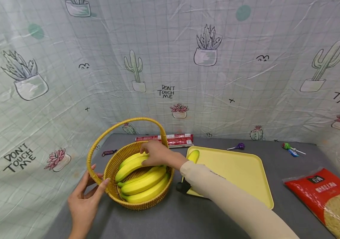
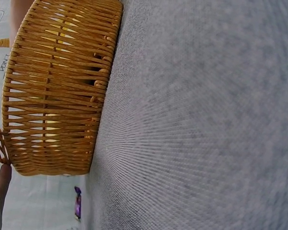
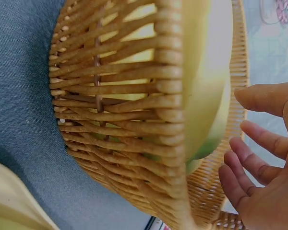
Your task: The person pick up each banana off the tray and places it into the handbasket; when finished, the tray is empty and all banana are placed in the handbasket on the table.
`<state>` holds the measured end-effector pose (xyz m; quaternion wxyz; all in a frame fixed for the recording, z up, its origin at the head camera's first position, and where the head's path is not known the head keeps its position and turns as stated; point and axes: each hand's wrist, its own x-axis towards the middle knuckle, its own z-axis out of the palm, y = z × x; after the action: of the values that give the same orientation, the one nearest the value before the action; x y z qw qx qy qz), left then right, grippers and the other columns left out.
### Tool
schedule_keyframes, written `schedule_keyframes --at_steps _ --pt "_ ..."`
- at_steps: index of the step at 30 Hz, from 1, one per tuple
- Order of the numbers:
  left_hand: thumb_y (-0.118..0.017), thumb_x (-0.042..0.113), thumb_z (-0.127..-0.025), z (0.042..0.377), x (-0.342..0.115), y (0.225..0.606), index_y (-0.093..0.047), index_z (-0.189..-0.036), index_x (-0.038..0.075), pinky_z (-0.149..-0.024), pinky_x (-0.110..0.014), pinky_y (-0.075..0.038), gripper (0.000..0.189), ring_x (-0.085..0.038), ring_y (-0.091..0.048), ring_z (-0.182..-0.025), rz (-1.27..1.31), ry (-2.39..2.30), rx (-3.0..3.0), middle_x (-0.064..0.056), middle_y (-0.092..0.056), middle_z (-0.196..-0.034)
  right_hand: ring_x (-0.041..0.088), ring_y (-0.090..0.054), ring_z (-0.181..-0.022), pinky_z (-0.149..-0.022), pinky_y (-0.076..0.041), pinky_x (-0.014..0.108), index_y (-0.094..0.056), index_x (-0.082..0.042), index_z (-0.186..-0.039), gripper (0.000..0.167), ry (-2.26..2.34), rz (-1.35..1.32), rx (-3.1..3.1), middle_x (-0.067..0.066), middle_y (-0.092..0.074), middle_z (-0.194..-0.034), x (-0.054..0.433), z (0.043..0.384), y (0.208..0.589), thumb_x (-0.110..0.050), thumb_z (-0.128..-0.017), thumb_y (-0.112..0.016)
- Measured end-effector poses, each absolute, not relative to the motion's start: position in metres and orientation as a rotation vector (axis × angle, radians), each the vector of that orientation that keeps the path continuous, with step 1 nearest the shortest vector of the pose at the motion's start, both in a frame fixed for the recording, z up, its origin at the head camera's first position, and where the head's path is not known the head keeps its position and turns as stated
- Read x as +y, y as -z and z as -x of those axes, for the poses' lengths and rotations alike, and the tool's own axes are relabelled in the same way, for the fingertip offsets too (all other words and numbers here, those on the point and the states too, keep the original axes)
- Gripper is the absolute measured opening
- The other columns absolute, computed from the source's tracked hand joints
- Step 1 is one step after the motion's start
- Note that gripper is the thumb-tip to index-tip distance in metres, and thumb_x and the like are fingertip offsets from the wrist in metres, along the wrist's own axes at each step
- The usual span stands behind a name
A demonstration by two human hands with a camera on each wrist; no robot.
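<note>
A woven wicker basket [image 1: 140, 205] with a tall arched handle [image 1: 134, 119] holds several yellow bananas [image 1: 143, 184] with green tips. My left hand [image 1: 83, 202] grips the foot of the handle at the basket's left side, thumb in front and fingers behind. In the left wrist view, its fingers [image 2: 2, 184] touch the handle's base. Over the back of the basket, under the arch, hovers my right hand [image 1: 158, 154]. The right wrist view shows its fingers [image 3: 259, 165] spread and relaxed above the bananas, with nothing held.
Right of the basket lies a yellow tray [image 1: 235, 176], a banana [image 1: 193, 156] at its left edge, partly behind the sleeve, and a black object [image 1: 183, 186] nearby. Red packets [image 1: 181, 141], a purple-wrapped candy [image 1: 109, 152], lollipops [image 1: 240, 146] and a red pasta bag [image 1: 322, 196] lie around.
</note>
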<state>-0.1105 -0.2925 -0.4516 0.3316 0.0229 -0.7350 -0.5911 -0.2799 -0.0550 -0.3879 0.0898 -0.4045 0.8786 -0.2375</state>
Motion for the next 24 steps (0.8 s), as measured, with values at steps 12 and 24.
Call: schedule_keyframes --at_steps 12,24 --pt "-0.081 -0.007 -0.091 0.112 -0.290 0.451 -0.065 -0.148 0.017 -0.080 -0.026 -0.063 0.064 -0.031 -0.066 -0.105 -0.050 1.535 -1.927 -0.028 -0.067 -0.117 0.029 -0.063 -0.115 -0.095 -0.055 0.037 -0.070 -0.007 -0.127 0.032 0.820 1.399 2.565 0.011 -0.069 -0.121 -0.022 0.259 0.365 -0.018 -0.098 -0.077" --pt "-0.081 -0.007 -0.091 0.111 -0.290 0.451 -0.065 -0.148 0.017 -0.080 -0.025 -0.063 0.064 -0.032 -0.065 -0.105 -0.066 1.527 -1.929 -0.027 -0.068 -0.117 0.023 -0.066 -0.109 -0.093 -0.056 0.035 -0.071 -0.009 -0.126 0.031 0.982 1.354 2.567 0.002 -0.070 -0.119 0.020 0.250 0.360 -0.021 -0.098 -0.079"
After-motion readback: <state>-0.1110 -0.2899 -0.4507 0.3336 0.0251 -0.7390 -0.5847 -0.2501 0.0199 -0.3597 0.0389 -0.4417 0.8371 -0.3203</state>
